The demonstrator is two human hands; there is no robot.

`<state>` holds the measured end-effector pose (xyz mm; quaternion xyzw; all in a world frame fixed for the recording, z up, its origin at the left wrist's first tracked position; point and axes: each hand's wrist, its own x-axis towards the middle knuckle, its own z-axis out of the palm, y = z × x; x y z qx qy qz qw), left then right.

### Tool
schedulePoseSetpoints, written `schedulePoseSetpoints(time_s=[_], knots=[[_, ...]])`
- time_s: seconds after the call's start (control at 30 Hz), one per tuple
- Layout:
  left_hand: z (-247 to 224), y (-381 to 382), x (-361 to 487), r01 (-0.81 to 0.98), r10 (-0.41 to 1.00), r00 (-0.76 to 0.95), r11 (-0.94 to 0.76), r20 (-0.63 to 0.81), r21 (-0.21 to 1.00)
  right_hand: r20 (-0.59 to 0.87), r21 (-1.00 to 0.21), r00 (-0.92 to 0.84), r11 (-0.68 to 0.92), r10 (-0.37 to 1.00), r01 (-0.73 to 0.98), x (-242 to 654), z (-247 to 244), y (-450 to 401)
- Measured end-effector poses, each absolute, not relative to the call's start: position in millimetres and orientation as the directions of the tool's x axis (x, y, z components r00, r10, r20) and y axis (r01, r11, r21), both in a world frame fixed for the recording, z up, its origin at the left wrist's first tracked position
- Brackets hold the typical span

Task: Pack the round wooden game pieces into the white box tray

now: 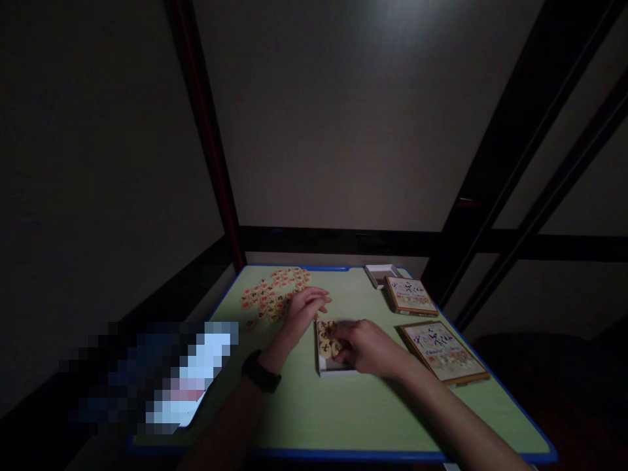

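A small open white box (pixel 337 373) lies near the middle of the green table, with round wooden Chinese chess pieces (pixel 325 350) laid along its left side. My right hand (pixel 367 348) reaches into this box from the right, fingers bent and closed on a piece at the row's edge; the fingers partly hide that piece. Just beyond the box's upper left corner is my left hand (pixel 305 311), its fingers loosely stretched and apart, with no piece visible in them. Beside it, to the left, spreads a loose group of pieces (pixel 265 297) with red and dark characters.
Two printed Chinese chess boxes or lids, a nearer one (pixel 449 353) and a farther one (pixel 411 294), lie at the right. Behind them sits another white open tray (pixel 381 268). A lit, blurred screen (pixel 196 383) is at the left edge. The table (pixel 392 418) has a blue rim.
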<state>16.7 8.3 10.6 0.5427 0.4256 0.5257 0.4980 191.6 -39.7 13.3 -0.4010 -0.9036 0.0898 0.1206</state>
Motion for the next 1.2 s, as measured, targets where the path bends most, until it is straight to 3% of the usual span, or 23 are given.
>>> schedulePoseSetpoints(time_s=[0.3,0.77,0.83,0.9,0.97,1.07,1.13,1.2], knots=[[10.3,8.3,16.6,-0.059,0.987,0.033,-0.154,0.156,0.986,0.090,-0.407,-0.609,0.587,0.788,0.700,192.5,20.1,-40.4],[6.5,13.0,14.8,-0.096,0.969,-0.022,-0.248,0.247,0.964,0.104,-0.446,-0.584,0.563,0.805,0.696,195.9,18.8,-37.0],[4.8,16.1,15.8,-0.056,0.962,-0.039,-0.274,0.272,0.960,0.109,-0.454,-0.570,0.551,0.815,0.700,198.6,18.6,-35.2],[5.7,19.7,12.4,0.097,0.954,-0.037,-0.292,0.297,0.951,0.114,-0.463,-0.560,0.542,0.821,0.701,200.6,18.4,-33.7],[10.8,23.5,0.2,0.394,0.942,0.013,-0.312,0.334,0.865,0.124,-0.475,-0.546,0.532,0.829,0.701,201.5,18.4,-32.9],[26.0,28.5,-36.7,0.819,0.927,0.144,-0.308,0.346,0.484,0.163,-0.497,-0.519,0.524,0.839,0.692,201.4,19.3,-32.7],[38.2,31.1,-66.5,0.932,0.959,0.146,-0.215,0.242,0.292,0.208,-0.506,-0.505,0.534,0.838,0.677,201.2,20.1,-32.6],[48.5,33.3,-91.1,0.971,0.983,0.131,-0.153,0.127,0.182,0.257,-0.492,-0.487,0.546,0.835,0.678,201.2,20.6,-32.3]])
